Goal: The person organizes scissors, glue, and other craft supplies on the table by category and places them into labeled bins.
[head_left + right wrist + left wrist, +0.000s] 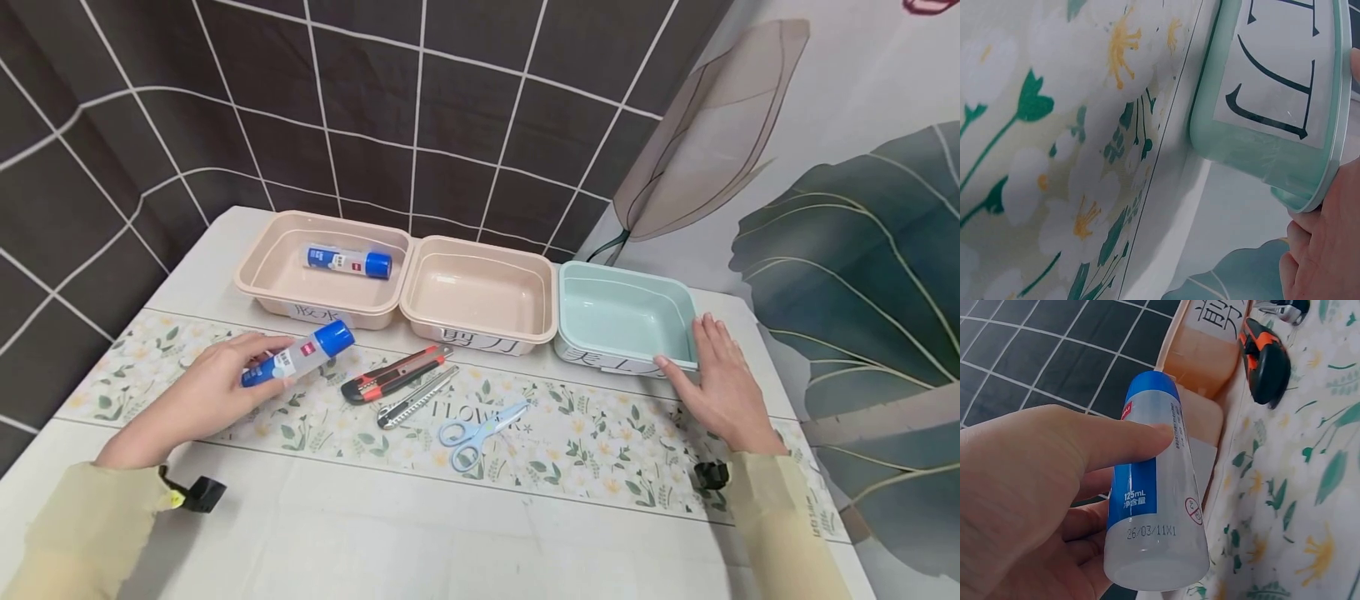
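My left hand (221, 379) grips a clear glue bottle (1169, 487) with a blue cap and blue label, thumb across its side. In the head view the bottle tilts cap-up, in front of the left pink bin (251, 279). A second glue bottle (348, 261) lies inside that bin. At the far right my right hand (723, 387) touches the corner of the mint green bin (1260, 159), thumb at the front rim and straight fingers along the side. Between the hands lie a red-and-black utility knife (393, 375), a slimmer utility knife (416, 398) and light blue scissors (480, 435).
A middle pink bin (480, 333) stands between the other two, all three in a row with handwritten labels on their fronts. A floral strip (577, 442) crosses the white table (375, 533). Dark gridded cloth (480, 108) hangs behind, with a leaf-patterned curtain (862, 275) on the right.
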### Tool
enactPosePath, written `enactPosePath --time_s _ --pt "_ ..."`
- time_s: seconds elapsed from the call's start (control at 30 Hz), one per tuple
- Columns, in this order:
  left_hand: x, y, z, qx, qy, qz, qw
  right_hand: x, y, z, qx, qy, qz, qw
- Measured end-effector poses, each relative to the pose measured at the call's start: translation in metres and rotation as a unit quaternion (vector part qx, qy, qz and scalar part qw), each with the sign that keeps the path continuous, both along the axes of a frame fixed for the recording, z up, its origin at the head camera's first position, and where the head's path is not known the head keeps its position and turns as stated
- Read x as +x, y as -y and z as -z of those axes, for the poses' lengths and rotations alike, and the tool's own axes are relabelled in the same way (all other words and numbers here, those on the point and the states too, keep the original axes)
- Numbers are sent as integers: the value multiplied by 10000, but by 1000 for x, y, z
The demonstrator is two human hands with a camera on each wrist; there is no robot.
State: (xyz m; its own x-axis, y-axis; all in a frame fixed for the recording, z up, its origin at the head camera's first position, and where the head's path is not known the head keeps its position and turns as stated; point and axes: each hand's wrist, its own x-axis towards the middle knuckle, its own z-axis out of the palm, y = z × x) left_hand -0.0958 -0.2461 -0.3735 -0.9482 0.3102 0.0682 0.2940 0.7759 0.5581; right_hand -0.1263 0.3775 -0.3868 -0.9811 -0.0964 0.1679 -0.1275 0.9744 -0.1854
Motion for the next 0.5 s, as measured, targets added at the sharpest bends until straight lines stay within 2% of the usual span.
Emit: enactPosePath --time_s 0.23,0.5 --pt "-9 -1 -8 -41 -230 -13 9997 0 0 0 27 -24 24 10000" --pt "-28 -7 -18 32 -414 -92 9991 0 -1 1 9 -14 1 10000"
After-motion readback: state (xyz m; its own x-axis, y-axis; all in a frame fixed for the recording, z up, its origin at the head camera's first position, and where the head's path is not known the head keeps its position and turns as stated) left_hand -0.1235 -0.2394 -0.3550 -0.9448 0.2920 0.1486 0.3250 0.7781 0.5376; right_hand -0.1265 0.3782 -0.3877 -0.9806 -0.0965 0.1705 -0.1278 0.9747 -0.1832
